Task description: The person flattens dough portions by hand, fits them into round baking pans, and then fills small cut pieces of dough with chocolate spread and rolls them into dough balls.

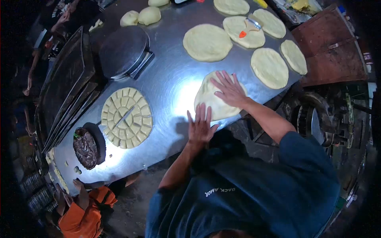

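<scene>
A flattened round of pale dough [212,104] lies near the front edge of the metal table. Both palms rest flat on it. My left hand [201,126] touches its near left edge, fingers pointing away from me and slightly apart. My right hand [230,92] is spread across its upper right part. Neither hand grips anything. Just beyond, another flat dough round [208,42] sits apart from the one under my hands.
Several dough rounds [270,68] lie at right, one bearing a metal-and-orange tool [250,27]. Left are a cut dough disc [127,118], round press [124,52], dark trays [65,87] and a dark lump [85,148]. Dough balls [149,16] sit behind. Someone in orange [85,212] stands lower left.
</scene>
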{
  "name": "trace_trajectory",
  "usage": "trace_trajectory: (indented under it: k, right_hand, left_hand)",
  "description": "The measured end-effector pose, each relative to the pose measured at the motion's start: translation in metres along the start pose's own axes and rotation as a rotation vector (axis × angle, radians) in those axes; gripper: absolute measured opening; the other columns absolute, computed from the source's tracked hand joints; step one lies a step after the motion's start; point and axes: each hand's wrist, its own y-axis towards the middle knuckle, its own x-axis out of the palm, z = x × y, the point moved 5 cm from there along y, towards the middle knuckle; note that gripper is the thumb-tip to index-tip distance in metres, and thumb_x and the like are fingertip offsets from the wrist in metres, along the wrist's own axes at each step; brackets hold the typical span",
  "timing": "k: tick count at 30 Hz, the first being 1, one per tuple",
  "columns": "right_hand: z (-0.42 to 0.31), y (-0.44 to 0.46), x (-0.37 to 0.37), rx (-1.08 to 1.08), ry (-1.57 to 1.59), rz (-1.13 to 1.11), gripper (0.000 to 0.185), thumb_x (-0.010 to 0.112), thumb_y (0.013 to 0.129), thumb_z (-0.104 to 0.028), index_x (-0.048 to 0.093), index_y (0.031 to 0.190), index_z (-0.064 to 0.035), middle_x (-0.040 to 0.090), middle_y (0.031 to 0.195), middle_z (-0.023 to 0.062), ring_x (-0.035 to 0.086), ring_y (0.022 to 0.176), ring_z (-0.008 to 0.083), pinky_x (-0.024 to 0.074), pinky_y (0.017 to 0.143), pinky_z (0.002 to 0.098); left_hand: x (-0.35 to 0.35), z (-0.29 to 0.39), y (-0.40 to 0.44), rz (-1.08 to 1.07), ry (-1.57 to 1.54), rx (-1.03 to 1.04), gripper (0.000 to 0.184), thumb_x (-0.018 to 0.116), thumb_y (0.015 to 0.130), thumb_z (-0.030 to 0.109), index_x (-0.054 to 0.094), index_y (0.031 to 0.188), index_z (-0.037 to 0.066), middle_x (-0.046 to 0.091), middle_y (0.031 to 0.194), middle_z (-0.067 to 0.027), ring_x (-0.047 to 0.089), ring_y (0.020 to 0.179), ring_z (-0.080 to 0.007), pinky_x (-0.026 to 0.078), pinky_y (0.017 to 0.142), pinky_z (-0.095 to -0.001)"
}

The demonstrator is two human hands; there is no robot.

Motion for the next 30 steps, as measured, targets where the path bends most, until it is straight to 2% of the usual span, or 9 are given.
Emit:
trace_trajectory:
  k: [2,4,6,8,12,18,22,26,30]
  right_hand:
    - [-0.009,-0.013,-0.009,-0.005,-0.006,0.097,0.057,0.052,0.091,-0.035,0.038,0.143,-0.0155,0.029,0.151,0.0148,0.023,0.14,0.0336,0.0199,0.11,0.0571]
    - [0.025,0.001,-0.022,0.168,0.653,0.069,0.046,0.052,0.093,-0.031,0.049,0.135,-0.0123,0.047,0.138,0.0149,0.043,0.128,0.0352,0.0292,0.109,0.0485]
    - [0.028,-0.01,-0.053,0.259,0.335,0.545,0.036,0.059,0.089,-0.032,0.061,0.107,-0.0009,0.059,0.118,0.0193,0.055,0.111,0.0342,0.0432,0.091,0.0462]
    - [0.024,-0.009,-0.026,0.599,0.295,0.336,0.04,0.064,0.084,-0.037,0.062,0.102,-0.0015,0.063,0.105,0.0198,0.059,0.1,0.0348,0.0461,0.085,0.0465]
    - [0.069,-0.022,-0.043,0.495,0.746,0.305,0.047,0.073,0.074,-0.044,0.065,0.095,-0.0035,0.067,0.085,0.0162,0.064,0.08,0.0299,0.0498,0.076,0.0391]
    - [0.06,-0.016,-0.187,0.135,0.787,0.539,0.028,0.074,0.079,-0.025,0.066,0.094,-0.0027,0.066,0.087,0.0083,0.062,0.079,0.015,0.048,0.072,0.0285]
    - [0.048,-0.04,-0.183,0.016,0.351,0.494,0.021,0.069,0.08,-0.021,0.065,0.094,-0.0054,0.063,0.09,0.0092,0.062,0.086,0.0257,0.0488,0.074,0.0364]
    - [0.052,-0.09,-0.065,0.16,0.342,-0.583,0.025,0.067,0.079,-0.033,0.07,0.09,-0.0103,0.069,0.087,0.0128,0.064,0.087,0.0326,0.0492,0.077,0.0421]
    - [0.025,-0.029,-0.086,0.388,0.425,-0.081,0.026,0.063,0.083,-0.035,0.069,0.077,-0.0104,0.068,0.074,0.0122,0.065,0.073,0.0336,0.0513,0.068,0.042]
  left_hand:
    - [-0.018,-0.003,-0.003,-0.056,-0.01,0.007,0.049,0.057,0.086,0.04,0.057,0.121,0.006,0.052,0.133,-0.0155,0.049,0.123,-0.0298,0.023,0.103,-0.0677]
    - [-0.006,-0.044,0.023,-0.216,-0.411,-0.055,0.029,0.06,0.086,0.023,0.062,0.108,0.004,0.061,0.113,-0.017,0.058,0.107,-0.0328,0.046,0.089,-0.0513]
    - [-0.043,-0.043,0.069,0.262,-0.254,-0.249,0.023,0.06,0.087,0.021,0.062,0.1,0.002,0.063,0.099,-0.0188,0.06,0.095,-0.0379,0.049,0.08,-0.0465]
    - [0.0,-0.04,0.101,0.256,-0.289,-0.271,0.022,0.06,0.088,0.022,0.062,0.096,0.001,0.063,0.092,-0.0185,0.061,0.086,-0.036,0.05,0.077,-0.0453]
    - [-0.025,-0.073,0.118,0.091,-0.665,-0.43,0.025,0.063,0.087,0.023,0.059,0.09,-0.002,0.061,0.076,-0.0163,0.059,0.068,-0.0257,0.049,0.07,-0.0362]
    - [-0.162,-0.053,0.169,0.268,-0.765,-0.028,0.023,0.067,0.085,0.02,0.058,0.091,0.0,0.059,0.075,-0.0142,0.056,0.068,-0.0184,0.046,0.064,-0.0323]
    - [-0.133,-0.049,0.136,0.15,-0.543,0.084,0.016,0.066,0.081,0.015,0.06,0.091,0.004,0.061,0.086,-0.0139,0.059,0.077,-0.0296,0.047,0.067,-0.0382]
    - [-0.036,-0.042,0.046,-0.286,-0.219,0.273,0.013,0.061,0.083,0.017,0.064,0.093,0.01,0.065,0.094,-0.0086,0.062,0.093,-0.0319,0.043,0.095,-0.0467]
    - [-0.002,0.033,0.046,-0.028,-0.201,0.31,0.041,0.056,0.088,0.031,0.057,0.117,0.002,0.055,0.124,-0.015,0.046,0.123,-0.0308,0.024,0.109,-0.0565]
